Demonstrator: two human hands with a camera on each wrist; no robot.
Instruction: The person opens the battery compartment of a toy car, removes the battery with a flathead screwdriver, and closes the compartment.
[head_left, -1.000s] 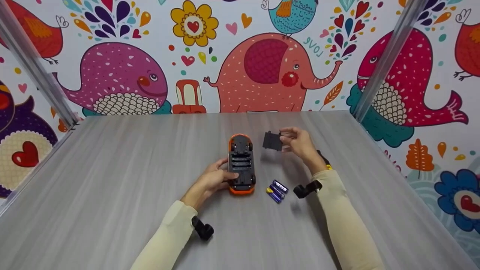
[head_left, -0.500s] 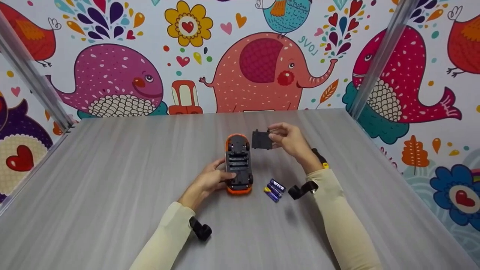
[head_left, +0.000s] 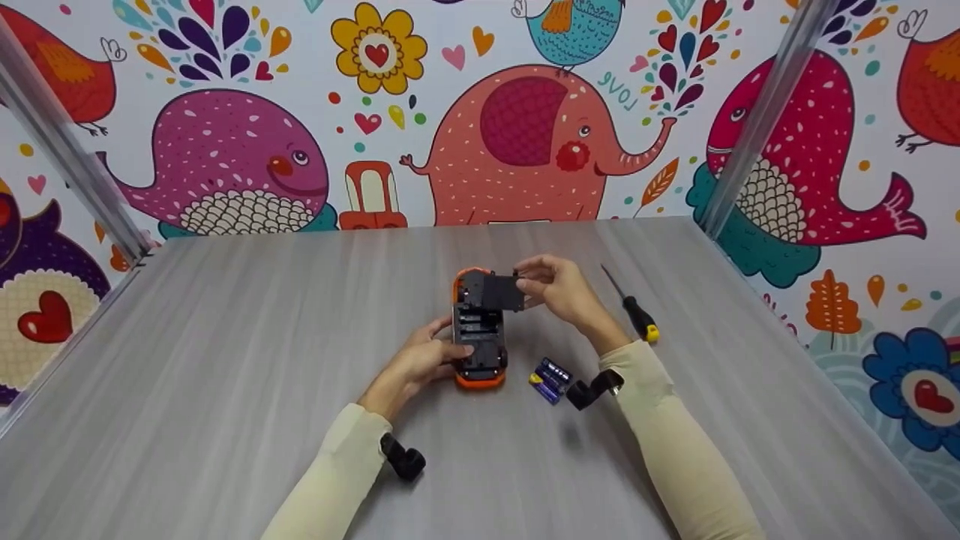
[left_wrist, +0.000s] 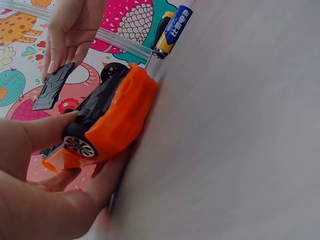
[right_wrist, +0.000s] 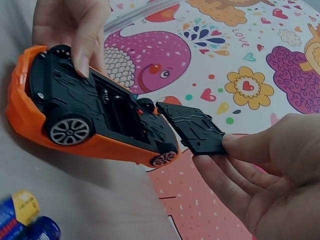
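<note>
An orange toy car [head_left: 480,367] lies wheels up, its black underside showing an open battery compartment [right_wrist: 122,112]. My left hand [head_left: 424,360] grips the car by its left side, thumb on the underside and fingers beneath the body. Between thumb and fingers, my right hand [head_left: 559,289] pinches a black battery cover [right_wrist: 195,127] by its edge. In the head view the cover overlaps the car's far end and right side; the right wrist view has it tilted beside that end. Several blue batteries [head_left: 551,379] lie on the table to the car's right.
A screwdriver [head_left: 634,307] with a black and yellow handle lies on the grey table [head_left: 225,375], right of my right hand. Printed wall panels [head_left: 262,150] stand along the table's back and sides.
My right hand has moved left with the battery cover, from beside the car to over its far end. The screwdriver has come into fuller view. My left hand keeps its grip.
</note>
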